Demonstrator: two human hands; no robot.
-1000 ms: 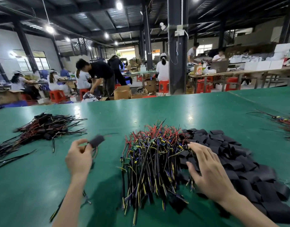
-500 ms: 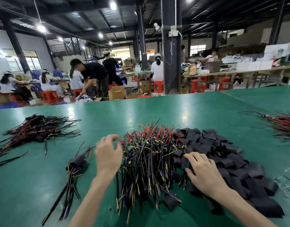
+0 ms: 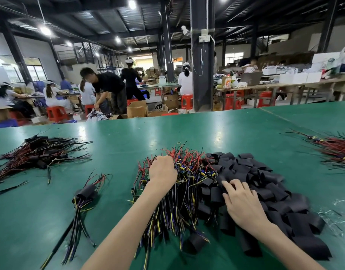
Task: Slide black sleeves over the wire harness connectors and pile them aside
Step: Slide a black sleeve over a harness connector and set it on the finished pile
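One dense heap of loose wire harnesses in red, yellow, blue and black (image 3: 179,193) is spread at the middle of the near edge of the green bench (image 3: 206,131). One heap of flat black tube sleeves (image 3: 269,184), too many to be counted, is banked against its right side, touching it. A few sleeves are strewn among the wires.

The left hand (image 3: 162,172) is set on the far part of the harness heap, fingers curled down among the red wire ends. Whether a harness is pinched cannot be told. The right hand (image 3: 243,205) is laid on the sleeves where the two heaps meet, fingers loosely spread and barely bent, nothing clasped.

One single sleeved harness (image 3: 84,195) is seen apart, left of the central heap. One pile of finished sleeved harnesses (image 3: 39,152) lies toward the left edge, and one further bundle of red wires (image 3: 335,151) at the right edge.
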